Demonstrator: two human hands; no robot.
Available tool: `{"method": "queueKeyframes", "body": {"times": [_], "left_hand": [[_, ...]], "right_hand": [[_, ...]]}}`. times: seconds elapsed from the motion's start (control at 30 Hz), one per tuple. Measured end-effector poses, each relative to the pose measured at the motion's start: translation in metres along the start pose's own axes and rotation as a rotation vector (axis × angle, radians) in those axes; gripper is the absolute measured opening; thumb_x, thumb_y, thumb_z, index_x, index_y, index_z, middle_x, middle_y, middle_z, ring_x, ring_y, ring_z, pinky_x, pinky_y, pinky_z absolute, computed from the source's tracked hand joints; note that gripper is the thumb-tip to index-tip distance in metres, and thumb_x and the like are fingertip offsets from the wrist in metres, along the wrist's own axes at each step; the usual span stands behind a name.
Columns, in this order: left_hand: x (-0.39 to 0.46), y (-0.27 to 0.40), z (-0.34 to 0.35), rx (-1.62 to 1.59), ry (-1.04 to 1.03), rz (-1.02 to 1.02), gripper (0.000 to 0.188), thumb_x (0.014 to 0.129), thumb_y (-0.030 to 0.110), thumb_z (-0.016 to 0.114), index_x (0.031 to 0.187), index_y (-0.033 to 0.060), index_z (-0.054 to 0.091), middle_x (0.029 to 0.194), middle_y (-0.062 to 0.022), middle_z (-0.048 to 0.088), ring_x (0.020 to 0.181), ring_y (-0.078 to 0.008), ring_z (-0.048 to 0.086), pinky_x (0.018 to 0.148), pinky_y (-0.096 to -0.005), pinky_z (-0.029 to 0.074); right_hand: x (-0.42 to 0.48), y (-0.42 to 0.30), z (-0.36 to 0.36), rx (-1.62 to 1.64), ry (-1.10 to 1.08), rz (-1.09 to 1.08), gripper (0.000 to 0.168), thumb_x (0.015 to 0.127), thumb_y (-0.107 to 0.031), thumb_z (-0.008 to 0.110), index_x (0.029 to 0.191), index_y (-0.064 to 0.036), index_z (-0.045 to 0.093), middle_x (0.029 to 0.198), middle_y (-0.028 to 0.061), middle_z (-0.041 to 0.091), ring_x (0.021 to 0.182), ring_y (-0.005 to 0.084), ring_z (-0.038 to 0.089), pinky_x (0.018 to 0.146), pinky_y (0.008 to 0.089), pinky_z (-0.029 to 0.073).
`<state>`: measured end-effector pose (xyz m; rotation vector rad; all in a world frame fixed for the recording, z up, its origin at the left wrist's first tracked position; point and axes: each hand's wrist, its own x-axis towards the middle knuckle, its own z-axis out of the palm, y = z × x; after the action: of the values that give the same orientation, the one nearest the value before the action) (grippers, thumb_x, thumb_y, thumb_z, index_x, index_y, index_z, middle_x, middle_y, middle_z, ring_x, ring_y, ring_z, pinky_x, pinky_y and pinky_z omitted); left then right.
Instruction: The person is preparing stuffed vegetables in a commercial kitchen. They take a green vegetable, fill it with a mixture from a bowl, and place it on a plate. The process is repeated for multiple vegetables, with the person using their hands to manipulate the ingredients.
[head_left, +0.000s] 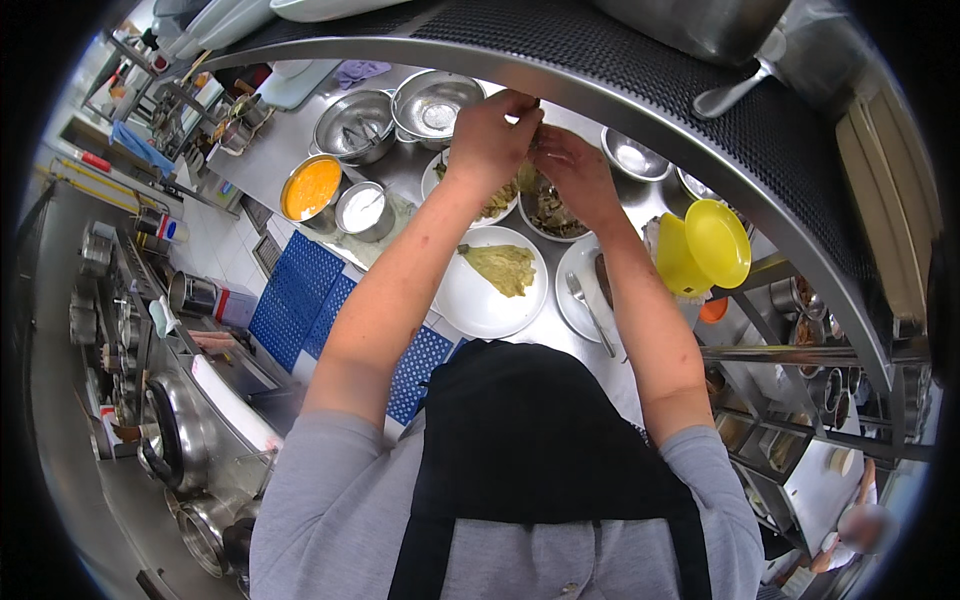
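Observation:
My left hand (491, 142) pinches the dark stem end of what looks like a cooked, peeled eggplant (528, 178). The fingers of my right hand (576, 171) close around it just below, and its soft flesh hangs between my hands. Beneath my right hand is a bowl (559, 231) of dark peelings. Behind my left forearm, a white plate (429, 180) carries more pale green-brown flesh. Nearer to me, one flattened eggplant (504, 268) with its stem lies on a white plate (480, 319).
At left stand a steel bowl of orange-yellow liquid (311, 187), a steel pot of white contents (361, 208) and two steel colanders (352, 127) (438, 105). A fork (589, 311) rests on a plate at right, near a yellow container (681, 255). A steel-edged shelf (465, 54) overhangs the far side.

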<state>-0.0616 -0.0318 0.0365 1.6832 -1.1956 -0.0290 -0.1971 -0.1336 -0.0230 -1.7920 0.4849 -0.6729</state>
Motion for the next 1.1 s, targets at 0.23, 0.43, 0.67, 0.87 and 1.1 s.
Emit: {"method": "queueKeyframes", "body": {"times": [0.23, 0.43, 0.67, 0.87, 1.1], "left_hand": [[0.014, 0.015, -0.022, -0.171, 0.022, -0.166, 0.041, 0.095, 0.034, 0.077, 0.122, 0.0033, 0.076, 0.113, -0.0148, 0.081, 0.104, -0.0301, 0.078, 0.091, -0.0388, 0.059], [-0.027, -0.054, -0.028, -0.742, -0.307, -0.479, 0.07, 0.1, 0.02, 0.077, 0.16, 0.0015, 0.046, 0.146, -0.0133, 0.064, 0.127, -0.0192, 0.066, 0.104, -0.0361, 0.055], [-0.028, -0.054, -0.019, -0.804, -0.356, -0.453, 0.04, 0.104, 0.013, 0.069, 0.14, -0.0023, 0.061, 0.132, -0.0143, 0.073, 0.107, -0.0223, 0.074, 0.092, -0.036, 0.061], [-0.025, -0.057, -0.016, -1.023, -0.201, -0.535, 0.03, 0.109, 0.015, 0.063, 0.131, -0.0045, 0.059, 0.133, -0.0218, 0.07, 0.101, -0.0327, 0.077, 0.082, -0.0444, 0.066], [0.0, -0.037, -0.008, -1.114, -0.217, -0.537, 0.024, 0.11, 0.013, 0.056, 0.129, -0.0019, 0.058, 0.13, -0.0191, 0.068, 0.105, -0.0365, 0.076, 0.084, -0.0501, 0.068]], "right_hand": [[0.029, -0.023, -0.011, -0.293, -0.019, -0.317, 0.038, 0.1, -0.018, 0.073, 0.133, 0.001, 0.07, 0.117, 0.0104, 0.078, 0.107, 0.0171, 0.073, 0.096, 0.0333, 0.057], [0.046, -0.031, -0.002, 0.113, -0.165, -0.047, 0.038, 0.099, -0.014, 0.076, 0.132, 0.004, 0.068, 0.118, 0.0104, 0.076, 0.104, 0.0175, 0.072, 0.088, 0.0326, 0.06], [0.056, -0.041, 0.007, -0.032, -0.138, -0.087, 0.045, 0.098, -0.019, 0.078, 0.136, 0.0, 0.066, 0.123, 0.0107, 0.074, 0.102, 0.0193, 0.072, 0.088, 0.0337, 0.059], [-0.005, -0.034, -0.022, -0.37, 0.176, -0.037, 0.039, 0.099, -0.027, 0.075, 0.131, -0.005, 0.074, 0.126, 0.0108, 0.076, 0.109, 0.0211, 0.074, 0.096, 0.0361, 0.057], [-0.048, 0.024, -0.006, -0.108, 0.198, -0.013, 0.043, 0.09, -0.017, 0.082, 0.129, -0.001, 0.07, 0.118, 0.0136, 0.076, 0.109, 0.0251, 0.074, 0.097, 0.0363, 0.058]]}}
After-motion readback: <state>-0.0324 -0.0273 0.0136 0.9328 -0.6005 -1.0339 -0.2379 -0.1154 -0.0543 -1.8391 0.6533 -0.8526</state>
